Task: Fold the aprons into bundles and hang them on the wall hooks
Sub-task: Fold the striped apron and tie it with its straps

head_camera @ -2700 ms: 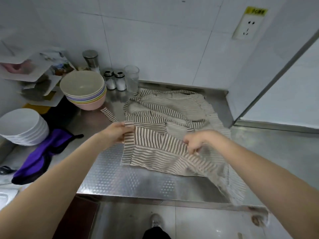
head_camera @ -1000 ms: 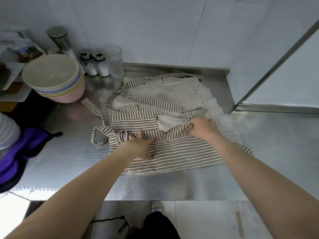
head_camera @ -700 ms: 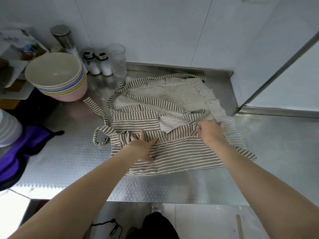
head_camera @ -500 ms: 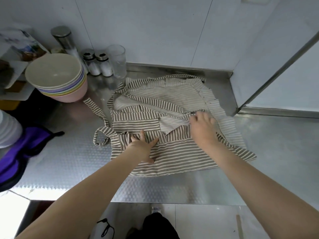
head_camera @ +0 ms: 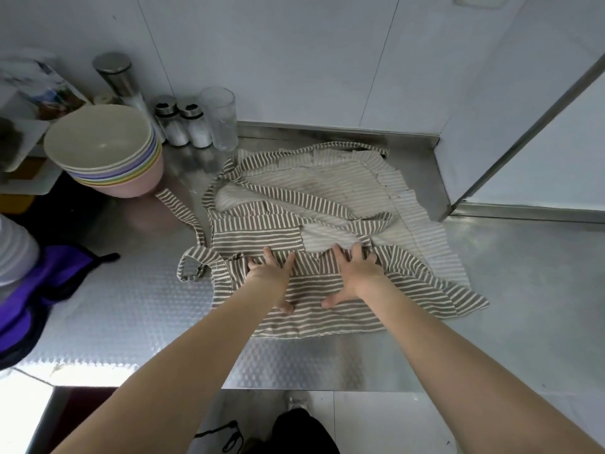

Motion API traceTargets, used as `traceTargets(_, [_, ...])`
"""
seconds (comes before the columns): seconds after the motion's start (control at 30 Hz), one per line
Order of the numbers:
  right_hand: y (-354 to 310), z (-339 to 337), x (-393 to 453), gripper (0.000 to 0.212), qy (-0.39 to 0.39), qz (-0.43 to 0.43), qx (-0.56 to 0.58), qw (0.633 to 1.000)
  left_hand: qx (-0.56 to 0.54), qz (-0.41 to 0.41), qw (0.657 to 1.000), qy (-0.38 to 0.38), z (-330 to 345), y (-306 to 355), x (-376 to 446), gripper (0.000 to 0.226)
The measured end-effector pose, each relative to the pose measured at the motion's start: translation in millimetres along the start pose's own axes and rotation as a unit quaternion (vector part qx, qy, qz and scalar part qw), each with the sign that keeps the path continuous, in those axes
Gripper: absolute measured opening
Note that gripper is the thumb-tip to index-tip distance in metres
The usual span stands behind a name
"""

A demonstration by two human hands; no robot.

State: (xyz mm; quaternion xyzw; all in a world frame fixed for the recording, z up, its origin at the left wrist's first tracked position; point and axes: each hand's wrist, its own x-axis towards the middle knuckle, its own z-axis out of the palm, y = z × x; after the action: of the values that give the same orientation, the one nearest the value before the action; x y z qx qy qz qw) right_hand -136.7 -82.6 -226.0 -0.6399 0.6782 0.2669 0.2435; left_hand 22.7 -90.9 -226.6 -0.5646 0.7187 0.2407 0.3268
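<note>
A brown-and-cream striped apron (head_camera: 327,204) lies partly folded on the steel counter (head_camera: 131,309), its near part doubled over and a strap loop (head_camera: 193,263) sticking out to the left. My left hand (head_camera: 271,276) lies flat on the folded near part with fingers spread. My right hand (head_camera: 353,273) presses flat beside it, fingers straight, pointing to the wall. A purple cloth (head_camera: 39,290) lies at the counter's left edge. No wall hooks are in view.
A stack of coloured bowls (head_camera: 104,152) stands at the back left, with shaker jars (head_camera: 183,126), a glass (head_camera: 222,119) and a steel canister (head_camera: 118,77) along the wall. White plates (head_camera: 13,253) sit at far left. A wall corner (head_camera: 445,178) juts in at right.
My right hand slid left from the apron's right fold to lie flat next to my left hand. The left hand stayed pressed on the fold.
</note>
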Motion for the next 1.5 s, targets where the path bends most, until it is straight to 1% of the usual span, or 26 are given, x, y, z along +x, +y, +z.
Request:
traceTargets(0.1, [-4, -10, 9, 0.137, -0.024, 0.016, -0.013, 1.000, 0.004, -0.006, 1.000, -0.004, -1, 1, 3, 0.114])
traceTargets(0.17, [-8, -12, 7, 0.138, -0.027, 0.020, -0.001, 0.999, 0.005, -0.011, 1.000, -0.019, -3, 2, 4, 0.115])
traceTargets(0.23, [-9, -7, -2, 0.134, -0.001, 0.009, 0.024, 1.000, 0.006, -0.017, 0.999, -0.034, -6, 6, 5, 0.117])
traceTargets(0.27, [-12, -4, -9, 0.130, 0.035, -0.006, 0.022, 0.999, 0.009, -0.025, 0.999, -0.040, -7, 7, 6, 0.118])
traceTargets(0.33, [-16, 6, -23, 0.110, 0.149, -0.061, -0.006, 0.987, 0.024, -0.036, 0.998, -0.045, -11, 13, 7, 0.121])
traceTargets(0.37, [-18, 11, -28, 0.093, 0.206, -0.102, -0.007, 0.973, 0.035, -0.039, 0.998, -0.047, -13, 17, 6, 0.122])
traceTargets(0.4, [-20, 15, -30, 0.072, 0.239, -0.146, 0.001, 0.960, 0.044, -0.041, 0.997, -0.049, -15, 20, 6, 0.122])
traceTargets(0.43, [-21, 19, -30, 0.056, 0.241, -0.180, 0.017, 0.953, 0.051, -0.043, 0.996, -0.052, -16, 23, 5, 0.122])
traceTargets(0.47, [-24, 21, -28, 0.047, 0.218, -0.197, 0.033, 0.955, 0.055, -0.046, 0.996, -0.056, -16, 23, 5, 0.123])
traceTargets(0.5, [-25, 24, -22, 0.047, 0.186, -0.198, 0.048, 0.961, 0.059, -0.049, 0.995, -0.059, -16, 24, 5, 0.124])
traceTargets(0.57, [-25, 27, -5, 0.060, 0.143, -0.186, 0.073, 0.969, 0.066, -0.049, 0.995, -0.060, -17, 24, 7, 0.125])
traceTargets(0.63, [-26, 30, 8, 0.071, 0.118, -0.181, 0.082, 0.973, 0.068, -0.046, 0.995, -0.061, -18, 22, 7, 0.125])
traceTargets(0.73, [-22, 31, 17, 0.081, 0.098, -0.197, 0.097, 0.971, 0.069, -0.044, 0.995, -0.062, -19, 22, 4, 0.125])
traceTargets(0.77, [-19, 28, 15, 0.085, 0.098, -0.207, 0.110, 0.967, 0.063, -0.042, 0.996, -0.051, -19, 25, 3, 0.124])
traceTargets(0.83, [-7, 16, 7, 0.089, 0.121, -0.220, 0.133, 0.959, 0.047, -0.019, 0.999, 0.000, -22, 38, -2, 0.119])
traceTargets(0.9, [13, 3, -4, 0.079, 0.170, -0.196, 0.139, 0.956, 0.046, 0.056, 0.995, 0.067, -25, 57, -7, 0.110])
traceTargets(0.97, [35, -5, -15, 0.060, 0.242, -0.121, 0.114, 0.956, 0.074, 0.133, 0.981, 0.118, -28, 78, -7, 0.105])
traceTargets(1.03, [56, -4, -22, 0.048, 0.294, -0.024, 0.072, 0.953, 0.111, 0.173, 0.971, 0.124, -25, 95, -2, 0.107])
traceTargets(1.07, [65, -1, -25, 0.045, 0.300, 0.012, 0.059, 0.952, 0.124, 0.182, 0.968, 0.116, -21, 100, 1, 0.108])
traceTargets(1.1, [75, 6, -27, 0.045, 0.282, 0.036, 0.063, 0.957, 0.130, 0.189, 0.968, 0.105, -16, 106, 5, 0.110])
traceTargets(1.13, [82, 13, -28, 0.049, 0.242, 0.042, 0.078, 0.966, 0.127, 0.191, 0.969, 0.094, -12, 108, 7, 0.112])
traceTargets(1.2, [94, 31, -27, 0.067, 0.114, 0.036, 0.126, 0.985, 0.114, 0.196, 0.972, 0.065, -7, 108, 11, 0.115])
traceTargets(1.23, [97, 38, -26, 0.076, 0.060, 0.035, 0.149, 0.986, 0.113, 0.200, 0.972, 0.051, -7, 106, 13, 0.116])
traceTargets(1.27, [99, 43, -24, 0.081, 0.029, 0.037, 0.164, 0.985, 0.120, 0.204, 0.971, 0.040, -8, 104, 13, 0.117])
traceTargets(1.4, [96, 51, -26, 0.096, -0.008, 0.043, 0.170, 0.984, 0.158, 0.204, 0.966, 0.023, -4, 110, 5, 0.118])
traceTargets(1.5, [91, 56, -34, 0.108, -0.044, 0.084, 0.165, 0.982, 0.163, 0.199, 0.966, 0.009, 7, 120, -4, 0.117])
